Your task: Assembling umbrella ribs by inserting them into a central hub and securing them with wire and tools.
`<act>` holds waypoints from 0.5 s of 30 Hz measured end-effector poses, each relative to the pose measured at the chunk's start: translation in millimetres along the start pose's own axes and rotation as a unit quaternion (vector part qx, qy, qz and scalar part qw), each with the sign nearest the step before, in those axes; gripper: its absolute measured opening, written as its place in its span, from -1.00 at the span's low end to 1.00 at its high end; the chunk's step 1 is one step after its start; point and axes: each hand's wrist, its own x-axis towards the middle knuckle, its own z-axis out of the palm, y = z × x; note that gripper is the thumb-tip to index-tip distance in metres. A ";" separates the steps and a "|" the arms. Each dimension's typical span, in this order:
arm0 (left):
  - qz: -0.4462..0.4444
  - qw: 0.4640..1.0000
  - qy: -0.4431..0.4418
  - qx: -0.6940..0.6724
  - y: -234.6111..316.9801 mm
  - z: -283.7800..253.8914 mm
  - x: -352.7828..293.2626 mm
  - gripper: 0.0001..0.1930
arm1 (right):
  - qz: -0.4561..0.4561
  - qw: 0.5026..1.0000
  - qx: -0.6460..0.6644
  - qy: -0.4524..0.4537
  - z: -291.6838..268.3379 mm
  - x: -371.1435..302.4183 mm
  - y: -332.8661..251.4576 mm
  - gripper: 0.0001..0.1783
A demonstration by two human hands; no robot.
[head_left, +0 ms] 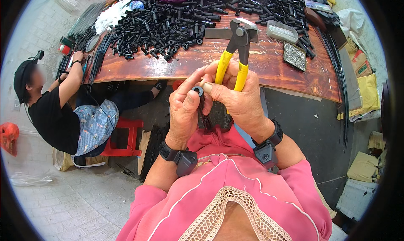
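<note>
My left hand (184, 104) is closed around a black tubular part (198, 90); its round end, with a hole in the middle, points up. Pincers (240, 39) with yellow handles are gripped in my right hand (242, 96), jaws upward and away from me. The thumb and fingertips of that hand also reach to the black part's end, almost meeting my left fingers. Whether something small is pinched there is too fine to make out. Both hands are above my lap, in front of the near edge of the wooden table (147, 70).
Black tubular parts (155, 30) lie heaped across the table. To the right are a clear plastic box (282, 32), a tray of small metal pieces (294, 56) and long black rods (336, 68). A co-worker (54, 102) sits at the left beside a red stool (126, 138).
</note>
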 end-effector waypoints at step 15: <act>0.006 1.000 0.012 0.000 0.9 2.8 0.3 -0.23 | 0.050 0.996 0.070 -0.031 -6.0 -0.1 2.9 -0.84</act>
